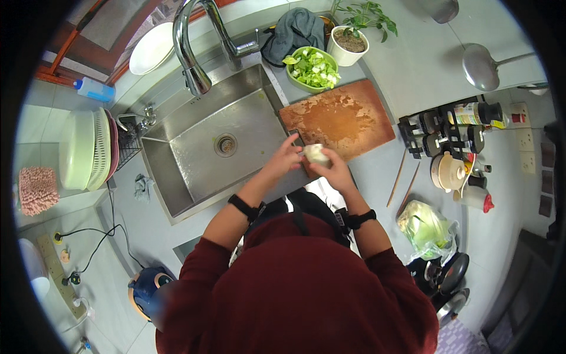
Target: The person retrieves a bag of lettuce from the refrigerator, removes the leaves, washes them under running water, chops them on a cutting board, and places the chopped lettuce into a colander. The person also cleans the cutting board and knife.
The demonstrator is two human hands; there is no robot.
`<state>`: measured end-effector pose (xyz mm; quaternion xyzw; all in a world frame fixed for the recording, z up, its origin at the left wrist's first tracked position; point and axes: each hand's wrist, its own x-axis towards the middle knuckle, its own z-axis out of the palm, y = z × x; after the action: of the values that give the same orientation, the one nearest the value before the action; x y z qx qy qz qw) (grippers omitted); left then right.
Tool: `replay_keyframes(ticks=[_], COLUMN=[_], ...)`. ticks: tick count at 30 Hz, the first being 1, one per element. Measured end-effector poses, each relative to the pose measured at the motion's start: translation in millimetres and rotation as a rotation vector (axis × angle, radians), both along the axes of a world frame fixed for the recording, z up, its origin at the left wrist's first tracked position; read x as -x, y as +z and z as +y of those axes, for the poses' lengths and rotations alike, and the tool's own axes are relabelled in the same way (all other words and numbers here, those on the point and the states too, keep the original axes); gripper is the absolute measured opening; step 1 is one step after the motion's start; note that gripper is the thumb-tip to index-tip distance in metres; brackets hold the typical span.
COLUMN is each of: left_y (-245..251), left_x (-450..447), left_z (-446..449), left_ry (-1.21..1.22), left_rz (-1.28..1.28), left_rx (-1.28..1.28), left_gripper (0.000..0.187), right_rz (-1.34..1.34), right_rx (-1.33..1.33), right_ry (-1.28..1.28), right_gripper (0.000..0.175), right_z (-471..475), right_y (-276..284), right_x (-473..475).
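My right hand [334,171] holds a whitish, rounded piece of vegetable [315,152], somewhat blurred, over the near left corner of a worn wooden cutting board [340,117]. Just left of that piece is my left hand [283,158], its fingers spread; whether a fingertip touches the piece is hard to tell. A narrow dark object [297,138] lies by the board's left edge, partly behind my left fingers. Beyond the board, chopped green and white leaves [313,68] fill a green bowl [305,88].
Left of the board lies a steel sink [208,146] under a tall faucet [194,73]. A potted plant [348,48] stands behind. Chopsticks [396,178], a bagged cabbage [426,228] and a spice rack [435,128] are on the right. Stacked basins [79,150] stand left.
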<state>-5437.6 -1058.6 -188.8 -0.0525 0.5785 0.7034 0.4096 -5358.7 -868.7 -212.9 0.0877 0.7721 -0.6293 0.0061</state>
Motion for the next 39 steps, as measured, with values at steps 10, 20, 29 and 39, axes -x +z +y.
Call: replay_keyframes(ticks=[10, 20, 29, 39], left_y=[-105.9, -91.8, -113.2, -3.8], left_x=[29.7, 21.5, -17.4, -74.7], left_z=[43.7, -26.6, -198.9, -292.7], left_ry=[0.047, 0.358, 0.551, 1.021], left_rz=[0.132, -0.243, -0.352, -0.136], left_rx=[0.525, 0.132, 0.384, 0.210], left_gripper=[0.022, 0.046, 0.048, 0.044], right_rz=[-0.526, -0.330, -0.015, 0.148], right_rx=[-0.984, -0.814, -0.579, -0.954], right_ry=[-0.642, -0.524, -0.168, 0.300], right_gripper=[0.074, 0.064, 0.054, 0.063], right_z=[129.2, 119.0, 60.3, -57.2], right_y=[-30.9, -28.8, 20.8, 81.8], right_x=[-78.6, -56.1, 74.1, 293.5])
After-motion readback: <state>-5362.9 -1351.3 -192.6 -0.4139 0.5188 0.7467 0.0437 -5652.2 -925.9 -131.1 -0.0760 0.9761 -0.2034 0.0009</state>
